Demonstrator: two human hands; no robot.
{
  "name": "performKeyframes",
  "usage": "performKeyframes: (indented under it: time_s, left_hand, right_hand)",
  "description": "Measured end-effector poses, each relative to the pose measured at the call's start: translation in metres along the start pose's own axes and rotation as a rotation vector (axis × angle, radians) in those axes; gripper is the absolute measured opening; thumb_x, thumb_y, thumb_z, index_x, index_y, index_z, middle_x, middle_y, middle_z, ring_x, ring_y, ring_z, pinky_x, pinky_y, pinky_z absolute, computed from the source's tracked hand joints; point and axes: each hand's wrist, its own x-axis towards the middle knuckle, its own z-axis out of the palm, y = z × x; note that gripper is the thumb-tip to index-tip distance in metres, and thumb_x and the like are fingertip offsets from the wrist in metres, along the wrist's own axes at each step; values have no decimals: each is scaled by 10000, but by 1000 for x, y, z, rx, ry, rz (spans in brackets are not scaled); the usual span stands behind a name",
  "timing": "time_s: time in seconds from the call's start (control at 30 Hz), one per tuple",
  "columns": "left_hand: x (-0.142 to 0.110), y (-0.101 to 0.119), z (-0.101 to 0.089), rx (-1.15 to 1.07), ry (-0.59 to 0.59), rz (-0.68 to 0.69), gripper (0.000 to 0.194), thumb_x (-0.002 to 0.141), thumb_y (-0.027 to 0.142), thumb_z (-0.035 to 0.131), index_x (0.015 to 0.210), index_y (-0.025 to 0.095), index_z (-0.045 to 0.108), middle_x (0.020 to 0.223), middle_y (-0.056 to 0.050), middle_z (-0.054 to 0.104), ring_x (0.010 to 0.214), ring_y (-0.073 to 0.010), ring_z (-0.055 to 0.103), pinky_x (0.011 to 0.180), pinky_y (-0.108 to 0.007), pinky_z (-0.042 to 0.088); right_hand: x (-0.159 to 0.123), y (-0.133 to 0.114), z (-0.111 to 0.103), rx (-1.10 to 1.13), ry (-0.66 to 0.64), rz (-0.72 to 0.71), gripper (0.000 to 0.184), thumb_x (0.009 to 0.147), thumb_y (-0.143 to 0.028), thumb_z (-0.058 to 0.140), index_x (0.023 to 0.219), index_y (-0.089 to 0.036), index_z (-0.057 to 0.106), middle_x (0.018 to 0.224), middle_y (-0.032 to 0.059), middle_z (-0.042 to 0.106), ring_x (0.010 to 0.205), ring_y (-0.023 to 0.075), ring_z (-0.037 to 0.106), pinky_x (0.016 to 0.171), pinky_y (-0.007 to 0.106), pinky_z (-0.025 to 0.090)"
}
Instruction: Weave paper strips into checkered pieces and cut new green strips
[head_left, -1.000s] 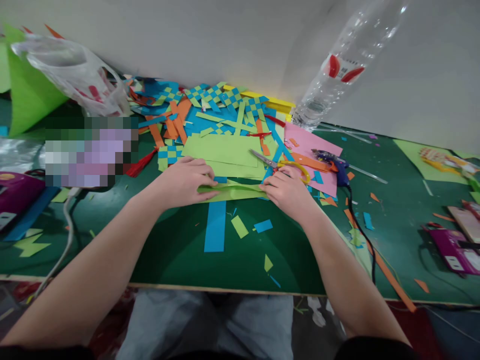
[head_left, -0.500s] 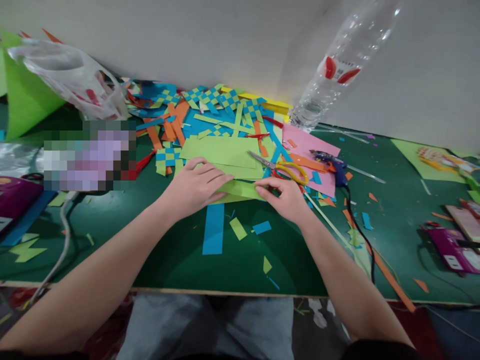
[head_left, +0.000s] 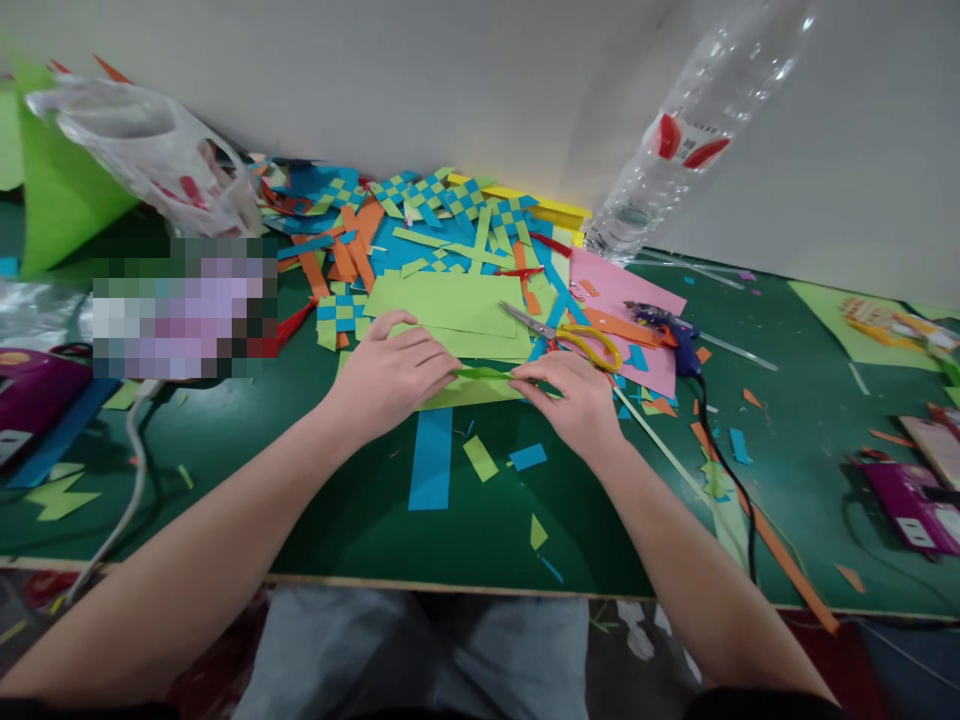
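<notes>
A narrow folded strip of green paper (head_left: 484, 374) is stretched between my hands. My left hand (head_left: 399, 368) pinches its left end, and my right hand (head_left: 568, 388) pinches the other end between thumb and fingers. Beneath it lies a light green sheet (head_left: 472, 395), with a blue paper strip (head_left: 431, 460) sticking out toward me. Just beyond my hands are larger light green sheets (head_left: 450, 300). Yellow-handled scissors (head_left: 589, 343) rest beyond my right hand, blades pointing left.
Woven blue-and-green paper pieces (head_left: 465, 200) and orange strips heap along the wall. A clear plastic bottle (head_left: 697, 130) leans at the back right. A glue gun (head_left: 679, 345) with a black cord lies on pink paper (head_left: 619, 285). A white plastic bag (head_left: 150, 150) stands back left.
The green strip was a wider, flatter band before; now it shows as a thin edge-on fold. My right hand's fingers have closed in on its end. The view has shifted slightly.
</notes>
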Motion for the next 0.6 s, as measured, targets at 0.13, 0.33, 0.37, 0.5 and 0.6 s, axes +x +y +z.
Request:
performKeyframes:
  time_s: [0.13, 0.33, 0.37, 0.5, 0.6]
  left_hand:
    - [0, 5, 0, -15, 17, -15, 178, 925, 238, 580, 1073, 187, 665, 968, -50, 747, 898, -213, 682, 983, -440, 410]
    - [4, 21, 0, -91, 74, 54, 131, 935, 268, 578, 1006, 207, 670, 904, -23, 743, 854, -181, 671, 991, -420, 404]
    - [5, 22, 0, -105, 82, 60, 109, 935, 250, 575, 954, 207, 674, 864, -13, 739, 832, -176, 669, 984, -420, 405]
    - [5, 22, -2, -109, 79, 38, 121, 938, 227, 567, 878, 208, 671, 809, 2, 731, 797, -172, 667, 960, -424, 411]
    - [4, 18, -3, -68, 82, 31, 119, 942, 243, 570, 880, 211, 667, 827, 3, 740, 806, -170, 669, 959, -416, 409]
  right_hand:
    - [0, -6, 0, -73, 13, -90, 61, 891, -199, 641, 862, -233, 683, 797, 11, 759, 726, 165, 692, 731, 323, 520]
    - [-1, -23, 5, -75, -22, -178, 50, 881, -221, 667, 839, -248, 664, 799, -21, 765, 662, 131, 668, 832, 348, 483]
    - [-2, -26, 7, -41, -9, -152, 44, 868, -234, 688, 833, -247, 664, 779, -24, 760, 642, 127, 659, 832, 352, 476]
    - [-1, -31, 10, 146, 2, 46, 119, 797, -306, 764, 874, -253, 691, 754, -20, 744, 649, 139, 655, 786, 353, 488]
    - [0, -30, 9, 259, -25, 141, 99, 810, -254, 747, 903, -270, 715, 856, -10, 774, 757, 162, 706, 843, 376, 494]
